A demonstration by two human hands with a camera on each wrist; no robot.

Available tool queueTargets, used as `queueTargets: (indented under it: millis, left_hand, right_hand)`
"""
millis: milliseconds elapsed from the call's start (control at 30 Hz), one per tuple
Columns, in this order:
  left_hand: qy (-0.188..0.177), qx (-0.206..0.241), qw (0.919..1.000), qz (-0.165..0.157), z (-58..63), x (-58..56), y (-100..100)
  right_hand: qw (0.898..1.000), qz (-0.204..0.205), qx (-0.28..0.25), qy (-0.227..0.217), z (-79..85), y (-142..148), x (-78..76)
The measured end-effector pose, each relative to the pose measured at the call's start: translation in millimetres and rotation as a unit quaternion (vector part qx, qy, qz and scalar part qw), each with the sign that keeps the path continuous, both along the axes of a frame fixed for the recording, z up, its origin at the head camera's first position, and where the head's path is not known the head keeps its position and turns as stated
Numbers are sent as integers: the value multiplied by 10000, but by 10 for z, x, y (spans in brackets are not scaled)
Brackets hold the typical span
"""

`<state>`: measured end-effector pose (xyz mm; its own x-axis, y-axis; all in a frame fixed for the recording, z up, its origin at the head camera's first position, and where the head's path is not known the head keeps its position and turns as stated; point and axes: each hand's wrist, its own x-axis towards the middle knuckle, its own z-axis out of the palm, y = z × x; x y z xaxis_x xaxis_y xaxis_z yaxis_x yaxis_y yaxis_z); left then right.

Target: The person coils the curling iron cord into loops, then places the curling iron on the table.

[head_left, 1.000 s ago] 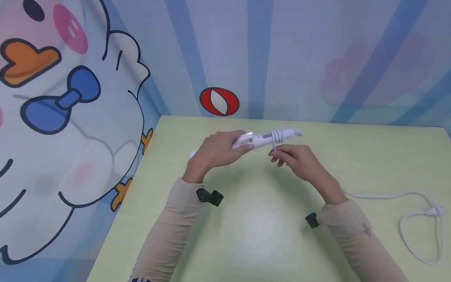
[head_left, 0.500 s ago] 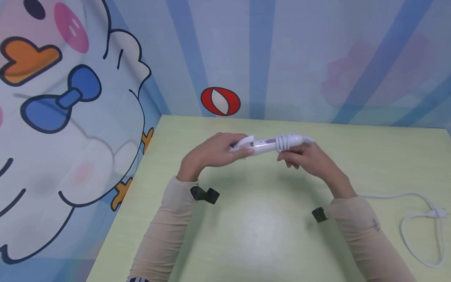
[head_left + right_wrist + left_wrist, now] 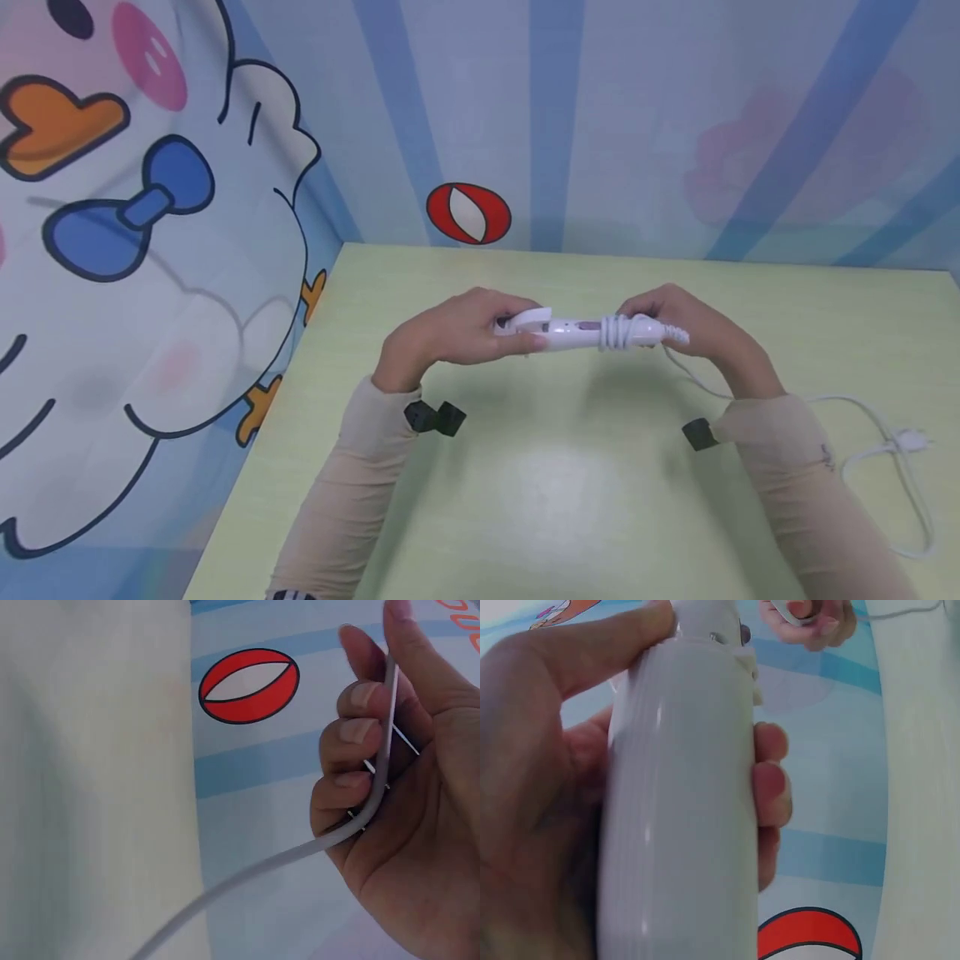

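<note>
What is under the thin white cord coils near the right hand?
Under the thin white cord coils is the glossy white wand-shaped appliance, visible on both sides. The surface directly beneath is covered; any button there cannot be seen.

Pale green table point(image 3: 562, 500); looped white cord point(image 3: 915, 487), plug point(image 3: 911, 440).

I see the hair tool point(image 3: 573, 334) over the table point(image 3: 555, 500), toward its far edge. The left hand point(image 3: 465, 329) is around its left part, the right hand point(image 3: 693, 325) behind its right end. The cord point(image 3: 285, 859) loops around that end and goes under the right sleeve point(image 3: 780, 433) to the plug point(image 3: 909, 440), toward the table's right edge.
</note>
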<state>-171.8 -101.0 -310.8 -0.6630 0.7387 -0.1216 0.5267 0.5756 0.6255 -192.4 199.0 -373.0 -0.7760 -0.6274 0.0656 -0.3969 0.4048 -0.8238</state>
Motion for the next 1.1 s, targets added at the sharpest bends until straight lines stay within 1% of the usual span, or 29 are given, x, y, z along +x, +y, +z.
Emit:
queueTargets:
  millis: [67, 133, 200, 267, 433, 533, 667, 833, 933, 1100]
  left_hand:
    - [33, -126, 9999, 6, 22, 24, 18]
    - [15, -224, 9997, 0, 38, 46, 35]
    - [-39, -332, 9994, -16, 53, 71, 54]
    - [-62, -421, 9991, -14, 65, 97, 74]
    - [-127, -726, 9973, 25, 62, 143, 138]
    - [-223, -919, 9955, 63, 36, 155, 172]
    - [-341, -1095, 9933, 114, 8, 171, 205]
    - [-152, -1396, 9900, 165, -15, 196, 265]
    - [-113, -1610, 9865, 270, -30, 210, 302]
    - [-128, -1818, 9816, 577, -67, 208, 342]
  right_hand:
    - [9988, -256, 352, -232, 48, 6, -32]
    - [9955, -465, 734, -391, 101, 9, -51]
    - [9925, -556, 1038, -339, 148, 15, -60]
    - [9898, -668, 1227, -268, 191, 22, -56]
    - [9860, -879, 1418, -71, 288, 25, -25]
    - [9849, -819, 1516, 185, 344, 2, -4]
    - [9835, -603, 1588, 622, 405, -63, 27]
    - [9793, -450, 1662, 1067, 429, -154, 47]
    - [9756, -483, 1761, 1221, 423, -192, 60]
    - [9666, -540, 1999, 1510, 462, -260, 125]
